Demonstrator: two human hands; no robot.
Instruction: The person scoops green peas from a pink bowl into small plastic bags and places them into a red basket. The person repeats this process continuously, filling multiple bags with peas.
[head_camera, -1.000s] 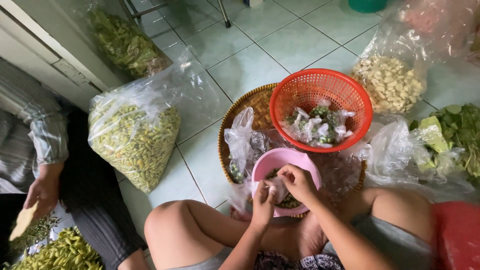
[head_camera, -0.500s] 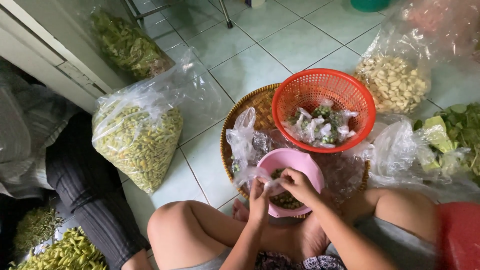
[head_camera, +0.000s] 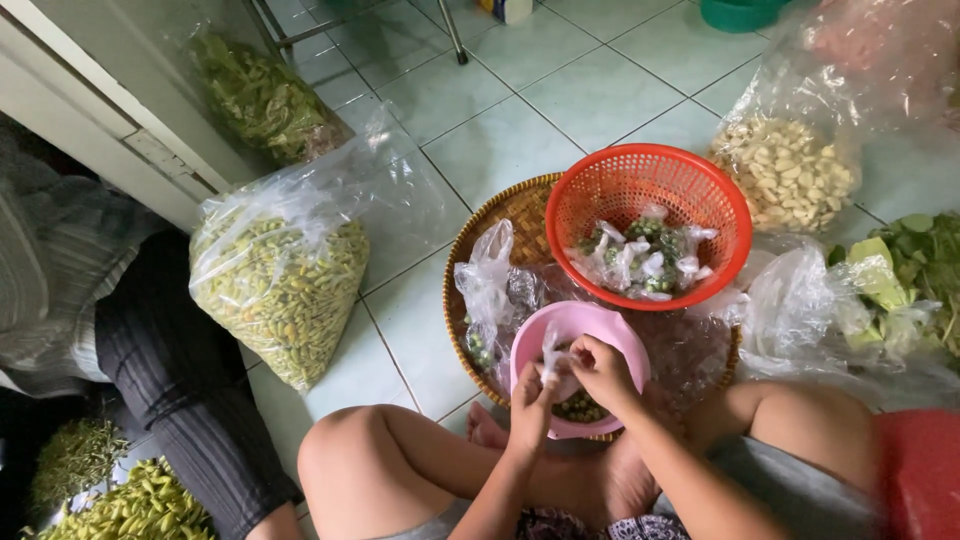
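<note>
Over the pink bowl (head_camera: 578, 345), both of the person's hands meet above the small green round produce lying in it. The left hand (head_camera: 530, 410) and right hand (head_camera: 603, 372) are each pinched shut on a small clear plastic bag (head_camera: 552, 362), which stands upright between the fingertips just above the bowl's contents.

Judged step: a small portion is being bagged, the bag's mouth being gathered or closed. The next move would call for a firm twist or knot without spilling, though whether the bag is full cannot be told.

Containers: the red mesh basket (head_camera: 648, 222), just behind the bowl, holds several small filled clear bags. Both rest on a woven tray (head_camera: 497, 222). A large clear sack (head_camera: 280, 280) of yellow-green chillies stands to the left; another bag (head_camera: 790, 180) of pale pieces lies to the right.
</note>
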